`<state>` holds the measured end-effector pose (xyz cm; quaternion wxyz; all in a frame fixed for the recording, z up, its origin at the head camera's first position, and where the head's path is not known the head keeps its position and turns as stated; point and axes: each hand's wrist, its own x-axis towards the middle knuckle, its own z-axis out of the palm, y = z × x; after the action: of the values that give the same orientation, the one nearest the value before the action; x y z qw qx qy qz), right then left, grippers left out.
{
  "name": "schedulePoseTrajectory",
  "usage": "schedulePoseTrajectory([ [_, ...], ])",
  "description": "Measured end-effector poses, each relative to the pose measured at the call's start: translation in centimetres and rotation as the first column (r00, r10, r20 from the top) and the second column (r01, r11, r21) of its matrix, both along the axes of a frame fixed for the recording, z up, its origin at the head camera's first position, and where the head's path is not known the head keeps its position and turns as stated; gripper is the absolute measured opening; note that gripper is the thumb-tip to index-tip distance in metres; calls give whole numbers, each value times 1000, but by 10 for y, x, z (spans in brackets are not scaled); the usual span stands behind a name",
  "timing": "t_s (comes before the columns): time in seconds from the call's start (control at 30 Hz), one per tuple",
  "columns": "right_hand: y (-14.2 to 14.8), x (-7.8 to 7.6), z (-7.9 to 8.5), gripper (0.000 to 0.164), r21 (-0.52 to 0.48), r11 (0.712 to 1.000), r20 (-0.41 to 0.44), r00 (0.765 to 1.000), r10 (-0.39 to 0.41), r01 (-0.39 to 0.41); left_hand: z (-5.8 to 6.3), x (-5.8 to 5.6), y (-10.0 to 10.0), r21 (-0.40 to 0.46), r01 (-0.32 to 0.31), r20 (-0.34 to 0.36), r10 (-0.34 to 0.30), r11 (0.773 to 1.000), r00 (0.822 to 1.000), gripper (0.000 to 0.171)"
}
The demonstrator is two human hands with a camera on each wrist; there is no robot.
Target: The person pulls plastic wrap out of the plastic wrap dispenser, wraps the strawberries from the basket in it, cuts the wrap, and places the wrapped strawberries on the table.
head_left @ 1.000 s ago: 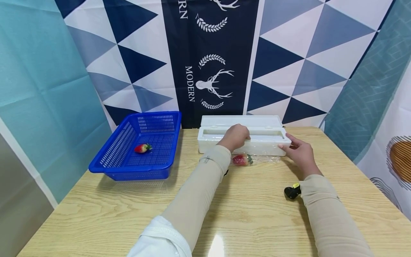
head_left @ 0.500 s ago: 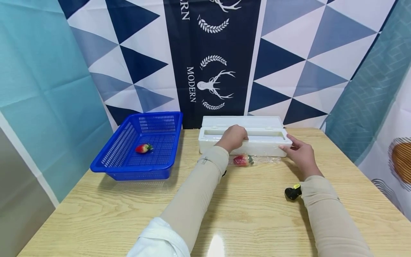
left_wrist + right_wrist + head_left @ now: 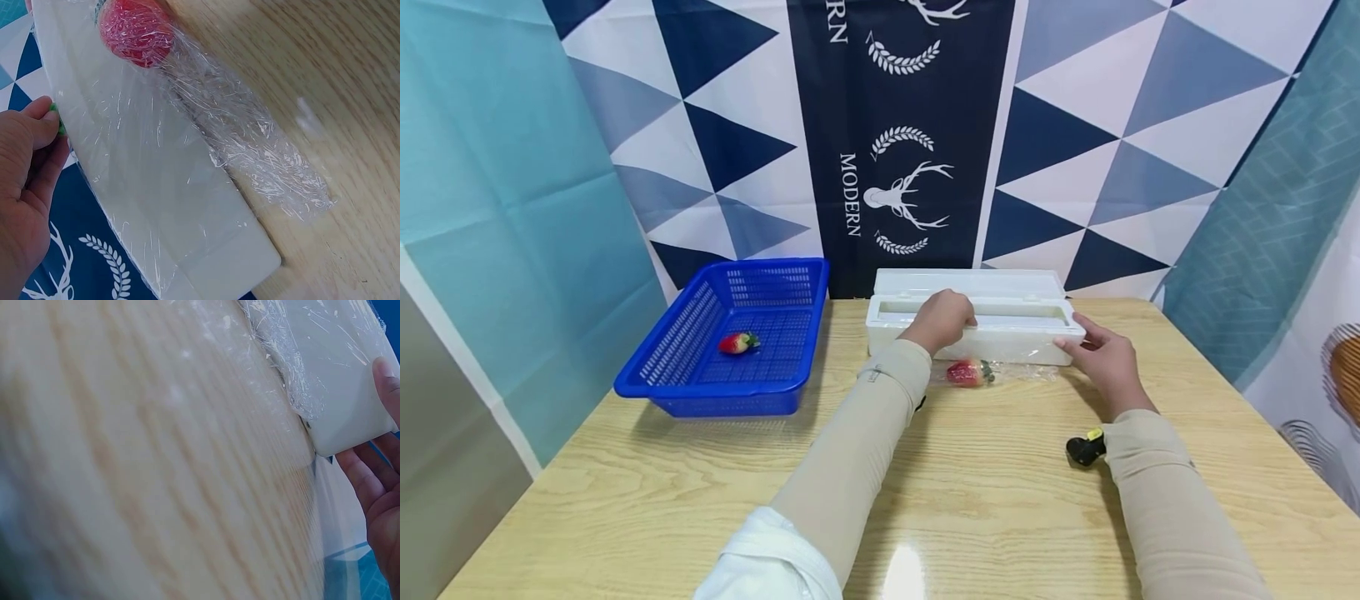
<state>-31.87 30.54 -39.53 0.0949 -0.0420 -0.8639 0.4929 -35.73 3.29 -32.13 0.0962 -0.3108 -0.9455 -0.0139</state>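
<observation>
Nearest on the wooden table (image 3: 985, 500), the two sleeved forearms run forward toward a long white cling-film dispenser box (image 3: 1000, 337) set across the far middle of the table. Just in front of it lies a strawberry (image 3: 964, 372) bundled in a sheet of cling film (image 3: 250, 150), the film trailing from the berry up over the box's front face, so berry and box are joined by the stretched plastic (the left wrist view shows it crinkled along the table). The right hand (image 3: 1105, 360) steadies the box's right end, thumb against the corner and fingers loosely spread beside it, which would keep the box from sliding. The left hand (image 3: 942, 321) rests on the box's top front edge with fingers curled over it; whether they pinch something there I cannot tell, though a green sliver shows by the thumb. The box lid stands open behind, its trough pale inside. Farther left, well apart, a blue perforated basket (image 3: 700, 387) holds one bare strawberry (image 3: 737, 342).
</observation>
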Motion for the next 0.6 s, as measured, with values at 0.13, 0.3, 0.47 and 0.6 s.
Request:
schedulePoseTrajectory([
  [0.13, 0, -1, -1, 79, 8, 1000, 14, 1000, -4, 4, -1, 0, -4, -4, 3, -7, -3, 1000, 1000, 31],
  [0.3, 1, -2, -2, 80, 0, 1000, 20, 1000, -8, 8, -3, -1, -12, 16, -4, -14, 4, 1000, 1000, 31],
  [0.47, 2, -2, -2, 79, 19, 1000, 11, 1000, -17, 17, -4, -2, -20, 43, -11, -23, 12, 999, 1000, 28],
  [0.6, 3, -1, -2, 79, 19, 1000, 16, 1000, -23, 23, -4, -2, -22, 44, -10, -15, 10, 999, 1000, 29],
])
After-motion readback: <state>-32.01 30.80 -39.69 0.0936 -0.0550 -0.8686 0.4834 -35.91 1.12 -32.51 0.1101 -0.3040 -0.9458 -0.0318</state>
